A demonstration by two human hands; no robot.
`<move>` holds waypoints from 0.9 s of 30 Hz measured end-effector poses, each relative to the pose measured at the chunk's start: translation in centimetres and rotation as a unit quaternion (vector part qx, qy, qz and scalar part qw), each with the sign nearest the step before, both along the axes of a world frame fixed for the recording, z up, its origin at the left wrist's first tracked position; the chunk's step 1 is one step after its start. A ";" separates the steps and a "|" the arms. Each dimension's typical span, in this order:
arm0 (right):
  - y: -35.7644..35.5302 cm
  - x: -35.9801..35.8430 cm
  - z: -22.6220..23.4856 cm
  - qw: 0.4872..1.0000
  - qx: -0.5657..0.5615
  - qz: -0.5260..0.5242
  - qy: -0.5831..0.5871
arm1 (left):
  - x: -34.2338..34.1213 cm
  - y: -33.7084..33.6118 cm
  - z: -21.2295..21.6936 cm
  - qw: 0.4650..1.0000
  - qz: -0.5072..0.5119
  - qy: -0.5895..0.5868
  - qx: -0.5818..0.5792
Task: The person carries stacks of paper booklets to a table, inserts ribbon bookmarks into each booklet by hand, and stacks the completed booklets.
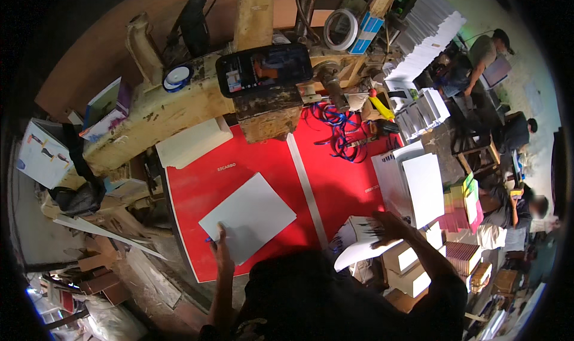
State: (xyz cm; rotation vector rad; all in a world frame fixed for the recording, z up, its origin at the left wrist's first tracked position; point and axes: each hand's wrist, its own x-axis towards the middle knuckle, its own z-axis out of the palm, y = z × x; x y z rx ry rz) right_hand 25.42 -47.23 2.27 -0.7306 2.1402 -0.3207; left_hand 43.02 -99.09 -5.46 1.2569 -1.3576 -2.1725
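A white rectangular sheet or thin stack of sheets (251, 215) lies tilted over the red table surface (209, 188). My left hand (222, 252) grips its lower left edge, with a finger or thumb upright along it; a small blue bit shows beside that hand. Over to the right, my right hand (391, 228) rests with fingers spread on a curved white sheet (362, 254). That sheet's near edge curls toward me, above a pile by the table's right edge. The underside of my right hand is hidden.
A phone (264, 70) stands on a wooden block beyond the sheets. Tangled blue ribbon (341, 128) lies at the far right of the red surface. White stacks (423, 188) and boxes (406, 260) crowd the right side. Several people work farther right.
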 end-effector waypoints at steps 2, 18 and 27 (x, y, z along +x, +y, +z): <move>0.7 2.4 1.4 0.994 -0.071 -0.040 0.072 | -0.1 -0.7 -0.1 1.000 -0.018 -0.009 0.006; -11.8 1.5 6.5 0.846 0.006 -0.234 0.479 | 1.6 0.2 3.5 0.968 -0.212 -0.128 -0.036; -13.9 0.4 8.9 0.877 -0.050 -0.324 0.352 | -9.6 -1.5 4.4 0.883 -0.398 -0.095 -0.230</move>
